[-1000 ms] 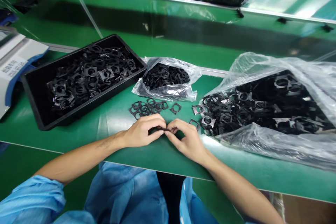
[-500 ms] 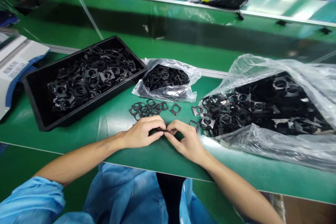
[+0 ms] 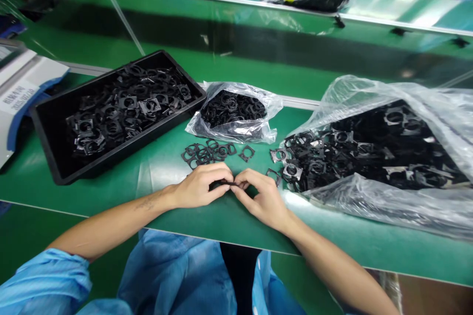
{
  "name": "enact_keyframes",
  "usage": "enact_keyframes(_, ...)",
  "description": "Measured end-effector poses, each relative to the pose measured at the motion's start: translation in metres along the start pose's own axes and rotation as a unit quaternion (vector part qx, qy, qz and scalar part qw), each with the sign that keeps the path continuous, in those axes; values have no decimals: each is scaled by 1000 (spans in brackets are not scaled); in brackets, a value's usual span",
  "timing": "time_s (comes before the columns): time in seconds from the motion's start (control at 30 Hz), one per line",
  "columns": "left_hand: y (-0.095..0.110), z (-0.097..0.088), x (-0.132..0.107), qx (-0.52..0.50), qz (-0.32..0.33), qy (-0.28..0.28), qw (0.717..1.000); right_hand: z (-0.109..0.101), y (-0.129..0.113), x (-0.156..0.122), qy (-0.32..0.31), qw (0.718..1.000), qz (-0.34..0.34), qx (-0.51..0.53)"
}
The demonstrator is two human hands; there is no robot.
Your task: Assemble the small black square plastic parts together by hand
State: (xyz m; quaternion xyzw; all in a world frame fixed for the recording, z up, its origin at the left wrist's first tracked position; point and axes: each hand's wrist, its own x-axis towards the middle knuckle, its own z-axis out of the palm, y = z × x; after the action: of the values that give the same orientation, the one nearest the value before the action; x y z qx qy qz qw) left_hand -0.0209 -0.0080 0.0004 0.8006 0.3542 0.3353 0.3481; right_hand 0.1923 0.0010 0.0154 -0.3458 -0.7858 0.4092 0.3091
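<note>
1. While pinching a thin black part [image 3: 229,183] between left hand [image 3: 203,184] and right hand [image 3: 263,198], keep both low over the green desk [image 3: 207,220], just short of a loose pile [image 3: 207,151] of black rings.
2. Pictured narrow on both sides: thumbs toward the body, fingertips beyond, with the part held roughly level between. Too covered by fingers to tell its shape, or any contact with the desk.
3. For a sound grip, press lightly and evenly from each end, out of caution over a seemingly bendable edge.
4. Mind the right hand's knuckles, close to a loose frame [image 3: 273,173] and pieces [image 3: 292,171] spilled from a large clear bag [image 3: 354,194]. At left, well apart, a black tray [image 3: 133,145] of similar pieces; beyond the pile, a smaller clear bag [image 3: 251,133].
5. Compared with one second earlier, barely any difference: same pinch, same places for part, pile, tray and bags, with only a slight shift of the whole view.
</note>
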Motion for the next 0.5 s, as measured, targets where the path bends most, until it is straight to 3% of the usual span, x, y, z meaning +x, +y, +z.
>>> enact_keyframes(0.27, -2, 0, -1, 32, 11, -19, 999, 2, 2, -2, -3, 1000, -18, -17)
enact_keyframes(0.5, -7, 0, -4, 108, 24, -63, 992, 4, 4, -4, -46, 995, -37, -78)
